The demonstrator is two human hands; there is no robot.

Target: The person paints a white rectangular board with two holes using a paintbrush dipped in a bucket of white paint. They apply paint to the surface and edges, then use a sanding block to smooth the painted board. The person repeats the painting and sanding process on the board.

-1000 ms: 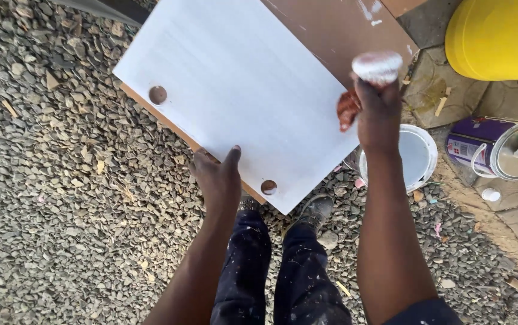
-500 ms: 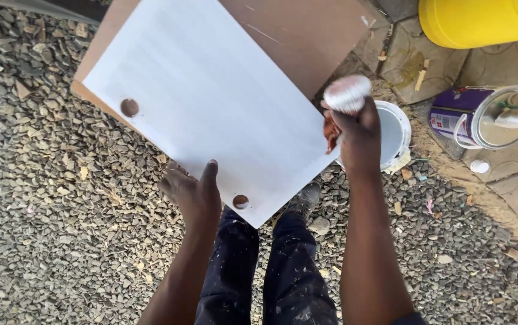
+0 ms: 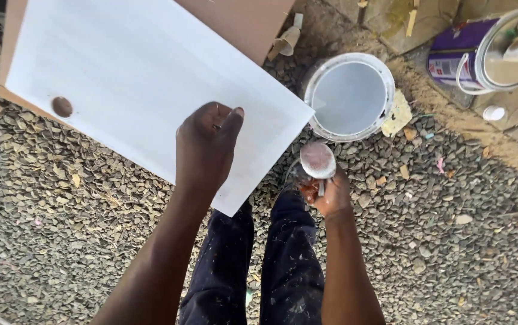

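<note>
While my left hand (image 3: 206,144) rests on the flat white-painted rectangular board (image 3: 120,78), fingers loosely curled and thumb laid along them, gripping nothing, the board lies tilted over a brown panel (image 3: 241,21) on the grey gravel (image 3: 48,241). My right hand (image 3: 330,194) is closed around the handle of a small paint roller (image 3: 318,160), its end cap facing the camera, just beside the board's near corner. An open white tub of pale paint (image 3: 349,96) sits just beyond the roller. I judge the board stiff, fairly light and slick where coated; possibly wet, though I cannot tell. Best taken by the bare edges or underside. A round hole (image 3: 62,107) marks its left side.
</note>
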